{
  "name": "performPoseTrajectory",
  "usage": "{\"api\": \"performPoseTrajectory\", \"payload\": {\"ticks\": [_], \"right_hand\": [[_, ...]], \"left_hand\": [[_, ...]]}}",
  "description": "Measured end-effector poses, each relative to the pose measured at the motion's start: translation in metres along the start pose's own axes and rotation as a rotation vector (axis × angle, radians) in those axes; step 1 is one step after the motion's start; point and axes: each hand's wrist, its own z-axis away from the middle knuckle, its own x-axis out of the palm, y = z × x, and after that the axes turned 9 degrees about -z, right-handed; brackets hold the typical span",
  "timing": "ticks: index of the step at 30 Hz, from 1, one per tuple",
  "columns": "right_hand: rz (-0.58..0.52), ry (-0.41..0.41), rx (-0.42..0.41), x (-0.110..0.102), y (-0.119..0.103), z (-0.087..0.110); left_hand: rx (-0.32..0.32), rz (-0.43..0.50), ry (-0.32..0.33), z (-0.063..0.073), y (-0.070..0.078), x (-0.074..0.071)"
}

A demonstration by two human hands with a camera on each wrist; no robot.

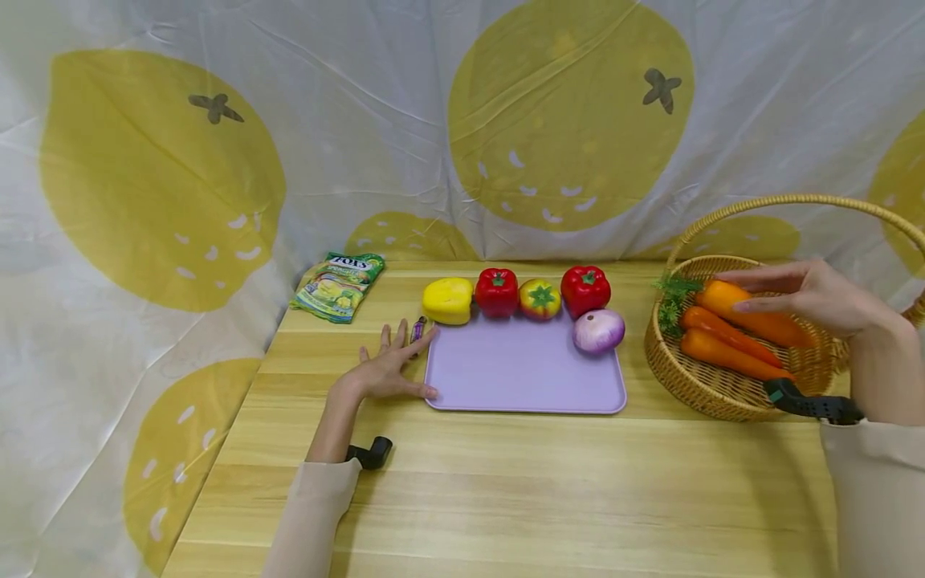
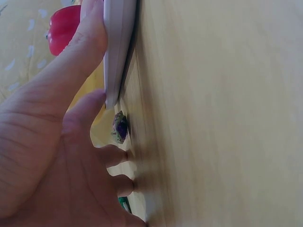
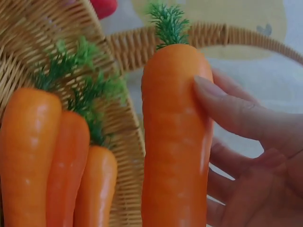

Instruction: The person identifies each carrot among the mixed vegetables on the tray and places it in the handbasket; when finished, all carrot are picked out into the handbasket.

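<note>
My right hand grips an orange toy carrot with green fronds, above the wicker basket. In the right wrist view the thumb lies along the carrot's near side, fingers behind it. Three more carrots lie in the basket beside it. My left hand is spread at the left side of the lavender tray. Its thumb and index finger touch the tray rim, while the other fingers stretch over the table. A small purple wrapped item sits close to those fingertips.
Along the tray's back edge stand a yellow pepper, two red peppers and a yellow-red fruit. A purple onion sits at the tray's right. A green FOX'S bag lies at back left. The basket handle arches high.
</note>
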Motion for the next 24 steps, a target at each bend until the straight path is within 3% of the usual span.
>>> {"api": "performPoseTrajectory", "payload": {"ticks": [12, 15, 24], "right_hand": [[0.016, 0.006, 0.172, -0.01, 0.038, -0.017], [-0.042, 0.014, 0.175, -0.007, 0.042, -0.023], [-0.032, 0.007, 0.212, 0.008, 0.044, -0.032]], "left_hand": [[-0.006, 0.002, -0.001, 0.0, -0.001, 0.0], [-0.008, 0.001, -0.003, 0.0, 0.0, 0.0], [-0.003, -0.003, 0.003, 0.0, 0.0, 0.0]]}}
